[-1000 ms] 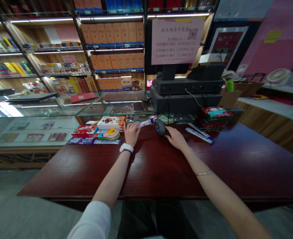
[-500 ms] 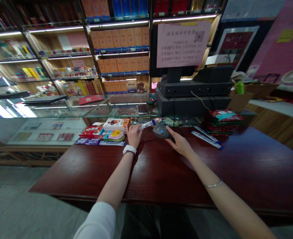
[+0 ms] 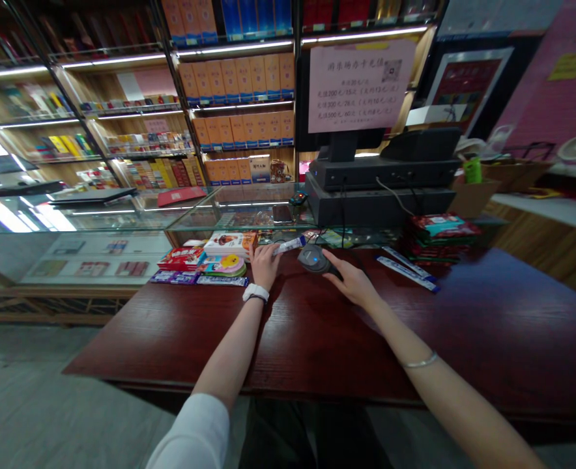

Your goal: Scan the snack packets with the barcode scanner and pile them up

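Observation:
My left hand (image 3: 265, 262) is closed on one end of a slim blue-and-white snack packet (image 3: 290, 245), which points to the right. In my right hand (image 3: 349, 279) is the handle of a dark barcode scanner (image 3: 313, 259) with a small blue light on top. The scanner head sits just right of the packet's free end, close to it. Left of my left hand lie a white-and-orange box (image 3: 228, 243), a red snack pack (image 3: 181, 258), a pack with a yellow cartoon face (image 3: 223, 264) and purple packets (image 3: 174, 277).
Two more slim packets (image 3: 405, 272) lie on the dark red table (image 3: 288, 345) to the right, before a stack of red packages (image 3: 442, 238). Behind stand a cash register base (image 3: 380, 205), a monitor with a pink notice (image 3: 359, 88) and a glass counter (image 3: 242, 194).
The scanner has shifted very slightly to the left, nearer the packet. My left hand keeps its hold, and the view has moved a touch.

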A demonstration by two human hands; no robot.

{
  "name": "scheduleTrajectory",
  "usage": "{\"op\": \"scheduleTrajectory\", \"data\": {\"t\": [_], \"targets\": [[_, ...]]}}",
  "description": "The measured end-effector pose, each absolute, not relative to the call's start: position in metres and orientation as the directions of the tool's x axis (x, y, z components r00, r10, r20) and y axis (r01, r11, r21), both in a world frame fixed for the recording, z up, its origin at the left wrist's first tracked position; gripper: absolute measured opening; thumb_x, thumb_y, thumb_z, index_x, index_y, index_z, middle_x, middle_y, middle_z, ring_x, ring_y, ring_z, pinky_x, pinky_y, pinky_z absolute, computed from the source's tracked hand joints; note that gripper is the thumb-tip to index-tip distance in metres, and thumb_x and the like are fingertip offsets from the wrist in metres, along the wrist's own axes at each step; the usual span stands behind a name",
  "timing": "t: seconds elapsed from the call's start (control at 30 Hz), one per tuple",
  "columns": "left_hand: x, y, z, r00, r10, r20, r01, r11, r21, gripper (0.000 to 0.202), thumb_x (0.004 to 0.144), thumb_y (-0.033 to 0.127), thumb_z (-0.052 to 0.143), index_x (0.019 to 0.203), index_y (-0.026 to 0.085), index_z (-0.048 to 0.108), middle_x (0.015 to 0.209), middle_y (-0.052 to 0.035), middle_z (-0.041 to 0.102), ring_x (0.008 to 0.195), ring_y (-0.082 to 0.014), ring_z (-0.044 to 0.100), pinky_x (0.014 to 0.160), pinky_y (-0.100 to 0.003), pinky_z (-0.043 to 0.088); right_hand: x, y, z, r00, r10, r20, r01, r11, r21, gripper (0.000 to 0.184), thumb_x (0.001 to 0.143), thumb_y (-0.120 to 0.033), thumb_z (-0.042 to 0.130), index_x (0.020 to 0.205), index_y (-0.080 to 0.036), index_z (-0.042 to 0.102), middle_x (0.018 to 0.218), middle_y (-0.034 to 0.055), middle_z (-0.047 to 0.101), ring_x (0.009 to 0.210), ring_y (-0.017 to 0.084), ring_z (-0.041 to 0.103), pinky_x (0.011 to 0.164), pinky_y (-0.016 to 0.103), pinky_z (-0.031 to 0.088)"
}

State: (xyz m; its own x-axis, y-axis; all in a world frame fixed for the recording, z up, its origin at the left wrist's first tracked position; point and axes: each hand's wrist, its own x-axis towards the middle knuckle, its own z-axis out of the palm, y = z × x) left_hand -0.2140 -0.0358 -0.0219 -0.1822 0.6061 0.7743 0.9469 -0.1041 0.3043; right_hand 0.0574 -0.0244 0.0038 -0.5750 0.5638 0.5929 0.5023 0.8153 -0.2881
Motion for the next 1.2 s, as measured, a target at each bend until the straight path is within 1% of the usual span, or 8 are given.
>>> {"op": "scheduleTrajectory", "data": {"t": [0.2,0.4,0.57,0.7,0.8,1.0,1.2], "targets": [[-0.214,-0.035,-0.024,-0.189,0.6,0.777,0.939,-0.121,0.322,0.021,0.089,0.028,0.063,0.109,0.027,0.068,0.109,-0.0026,0.074,0.106,-0.0241,0.062,0.119,-0.052,0.02,0.059,-0.024,0.004,-0.581,0.533,0.615,0.492,0.832,-0.257,0.057,0.097,-0.036,0.046,0.151,-0.027,0.032,0.126,0.0072,0.067,0.107,0.024,0.067,0.091,0.039,0.056],[-0.213,-0.036,-0.023,-0.183,0.6,0.779,0.939,-0.13,0.32,0.019,0.088,0.025,0.065,0.106,0.027,0.069,0.108,-0.003,0.074,0.104,-0.0251,0.062,0.118,-0.052,0.022,0.059,-0.023,0.003,-0.578,0.528,0.622,0.479,0.837,-0.265,0.056,0.097,-0.036,0.047,0.151,-0.027,0.033,0.119,0.0072,0.069,0.104,0.024,0.068,0.089,0.038,0.057],[-0.212,-0.038,-0.021,-0.184,0.583,0.792,0.937,-0.139,0.32,0.019,0.089,0.027,0.064,0.107,0.026,0.069,0.106,-0.0038,0.075,0.102,-0.0252,0.063,0.117,-0.053,0.024,0.058,-0.023,0.002,-0.591,0.495,0.637,0.444,0.859,-0.256,0.057,0.097,-0.035,0.048,0.151,-0.03,0.032,0.127,0.0068,0.065,0.11,0.024,0.065,0.093,0.039,0.056],[-0.213,-0.036,-0.022,-0.173,0.57,0.803,0.939,-0.151,0.31,0.02,0.088,0.028,0.064,0.107,0.026,0.069,0.105,-0.0038,0.074,0.103,-0.0257,0.063,0.116,-0.055,0.024,0.059,-0.018,-0.001,-0.587,0.483,0.65,0.451,0.862,-0.232,0.055,0.096,-0.034,0.05,0.149,-0.032,0.036,0.13,0.0081,0.061,0.117,0.025,0.061,0.097,0.041,0.053],[-0.214,-0.034,-0.024,-0.169,0.562,0.81,0.938,-0.16,0.307,0.02,0.088,0.028,0.064,0.107,0.026,0.069,0.105,-0.0039,0.075,0.102,-0.0258,0.063,0.117,-0.055,0.023,0.062,-0.011,-0.003,-0.581,0.497,0.645,0.489,0.846,-0.211,0.057,0.094,-0.03,0.051,0.149,-0.033,0.036,0.129,0.009,0.058,0.118,0.026,0.059,0.099,0.043,0.052],[-0.211,-0.034,-0.023,-0.178,0.569,0.803,0.932,-0.164,0.323,0.02,0.089,0.029,0.062,0.107,0.027,0.069,0.106,-0.0041,0.075,0.103,-0.0256,0.063,0.117,-0.055,0.022,0.078,0.008,-0.009,-0.567,0.57,0.594,0.579,0.789,-0.205,0.07,0.089,-0.016,0.05,0.152,-0.036,0.029,0.129,0.0085,0.054,0.116,0.027,0.055,0.1,0.047,0.048],[-0.208,-0.035,-0.022,-0.162,0.596,0.787,0.931,-0.173,0.322,0.019,0.089,0.029,0.061,0.107,0.027,0.069,0.108,-0.0033,0.075,0.103,-0.0249,0.063,0.117,-0.053,0.022,0.089,0.02,-0.018,-0.591,0.639,0.492,0.629,0.747,-0.215,0.082,0.08,-0.006,0.05,0.153,-0.035,0.027,0.13,0.0076,0.054,0.114,0.027,0.053,0.098,0.044,0.046]]}}
